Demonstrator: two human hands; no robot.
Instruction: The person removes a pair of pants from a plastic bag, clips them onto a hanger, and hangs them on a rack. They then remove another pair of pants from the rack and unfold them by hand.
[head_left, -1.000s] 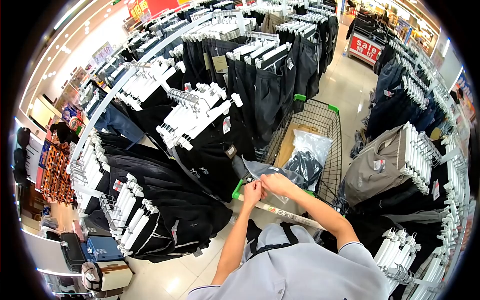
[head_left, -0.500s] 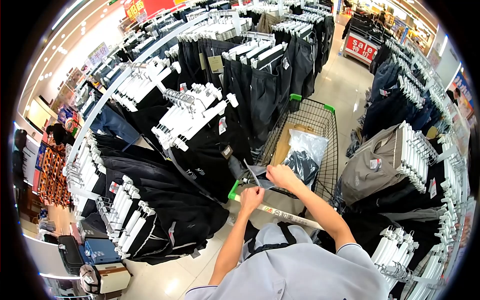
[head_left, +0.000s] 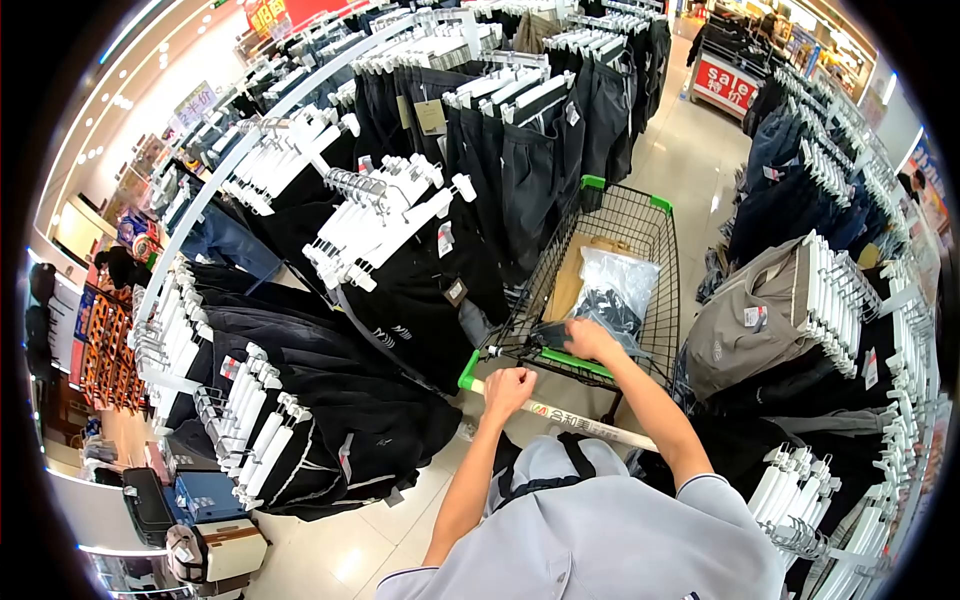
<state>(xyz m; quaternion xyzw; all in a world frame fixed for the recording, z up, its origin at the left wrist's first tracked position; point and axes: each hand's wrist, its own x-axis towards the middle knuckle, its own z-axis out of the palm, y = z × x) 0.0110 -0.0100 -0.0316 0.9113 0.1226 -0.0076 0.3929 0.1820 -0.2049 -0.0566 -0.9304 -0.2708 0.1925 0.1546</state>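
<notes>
My left hand is a closed fist beside the cart's white and green handle; whether anything is inside it is hidden. Inside the shopping cart, near the handle end, my right hand has its fingers closed at a dark grey, thin piece that looks like plastic. Beyond it lies a clear plastic bag with dark folded contents, partly over a brown cardboard-like piece.
Black trousers on white hangers crowd the cart's left side. Grey-brown trousers hang to the right. A tiled aisle runs ahead towards a red sale sign. Suitcases stand at lower left.
My hands have moved apart. My right hand has lowered into the cart with the grey piece that was stretched between both hands; my left hand stays near the handle.
</notes>
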